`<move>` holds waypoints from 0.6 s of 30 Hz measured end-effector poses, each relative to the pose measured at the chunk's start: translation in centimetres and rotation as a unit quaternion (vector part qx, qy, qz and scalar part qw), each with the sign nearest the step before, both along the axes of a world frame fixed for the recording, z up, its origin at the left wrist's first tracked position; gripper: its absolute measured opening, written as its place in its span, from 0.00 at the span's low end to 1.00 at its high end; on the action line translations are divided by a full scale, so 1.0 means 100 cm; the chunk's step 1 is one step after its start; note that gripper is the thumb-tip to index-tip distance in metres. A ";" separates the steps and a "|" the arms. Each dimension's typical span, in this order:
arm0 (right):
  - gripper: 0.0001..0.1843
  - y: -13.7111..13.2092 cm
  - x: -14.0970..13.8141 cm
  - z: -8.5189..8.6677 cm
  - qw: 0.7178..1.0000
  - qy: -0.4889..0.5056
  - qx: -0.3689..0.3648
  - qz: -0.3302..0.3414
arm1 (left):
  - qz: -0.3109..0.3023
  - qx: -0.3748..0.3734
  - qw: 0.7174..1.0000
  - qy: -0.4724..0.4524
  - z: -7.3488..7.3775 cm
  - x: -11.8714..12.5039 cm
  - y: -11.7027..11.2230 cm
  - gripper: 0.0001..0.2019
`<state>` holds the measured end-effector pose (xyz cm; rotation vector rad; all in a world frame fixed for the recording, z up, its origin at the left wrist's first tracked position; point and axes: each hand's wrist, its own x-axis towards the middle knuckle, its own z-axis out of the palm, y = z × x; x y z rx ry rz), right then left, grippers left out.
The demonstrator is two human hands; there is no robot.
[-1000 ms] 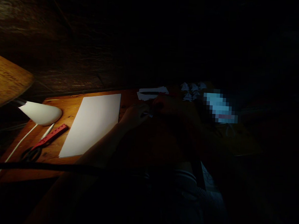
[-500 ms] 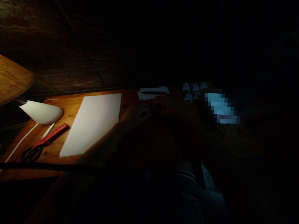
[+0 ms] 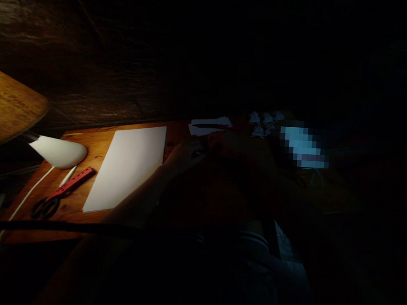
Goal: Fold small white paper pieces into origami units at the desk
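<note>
1. Found the left hand (image 3: pixel 186 153) near the middle of the bench (image 3: pixel 99 141), knuckles up and fingers curled in narrow, the forearm running back toward 7 o'clock.
2. Made out a small pale piece (image 3: pixel 199 153) at its fingertips, at 3 o'clock of that hand. Could not tell in the gloom whether it was pinched or only touched.
3. Placed the right hand (image 3: pixel 229 145) just past the piece, again at 3 o'clock and deep in shadow. Could not tell whether it was spread or closed. Judged the two hands drawn so near each other so that both could bear on the one small piece.
4. Saw a white sheet (image 3: pixel 127 166) lying flat just beside the left hand at 9 o'clock. Took it to be kept there within easy reach and in the brightest patch of light.
5. Noted paper scraps (image 3: pixel 210 125) at 12 o'clock with a slim dark thing on top, and a cluster of folded white pieces (image 3: pixel 265 122) at 1 o'clock. Judged both set at the far edge to leave room by the hands.
6. Noted a blurred blue glow (image 3: pixel 303 147) at 3 o'clock of the right hand, with nothing more readable there.
7. Found a white lamp head (image 3: pixel 57 152) far out at 9 o'clock, low over the bench, its cord (image 3: pixel 24 199) trailing toward 7 o'clock. Judged its light to fall on the sheet and not on the hands.
8. Saw scissors (image 3: pixel 54 197) at 8 o'clock, black handles and red along the blades, next to a white pen (image 3: pixel 67 176). Both lay apart from the sheet, seemingly set out of the way.
9. Made out a dark strap (image 3: pixel 64 227) crossing at 6 o'clock, near striped cloth (image 3: pixel 253 245).
</note>
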<state>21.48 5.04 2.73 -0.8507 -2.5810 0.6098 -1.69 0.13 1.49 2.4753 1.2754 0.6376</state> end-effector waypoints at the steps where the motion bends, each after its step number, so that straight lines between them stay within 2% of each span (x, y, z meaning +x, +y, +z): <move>1: 0.08 0.000 0.000 0.000 1.000 -0.002 -0.003 0.003 | 0.000 0.004 1.000 -0.001 0.000 0.000 0.000 0.04; 11: 0.11 0.006 0.001 -0.001 0.998 -0.030 -0.027 0.044 | -0.014 0.027 1.000 -0.008 -0.001 -0.001 0.002 0.02; 18: 0.14 0.008 0.005 0.000 0.997 -0.045 -0.040 0.039 | -0.019 0.021 1.000 -0.008 -0.005 -0.003 0.004 0.05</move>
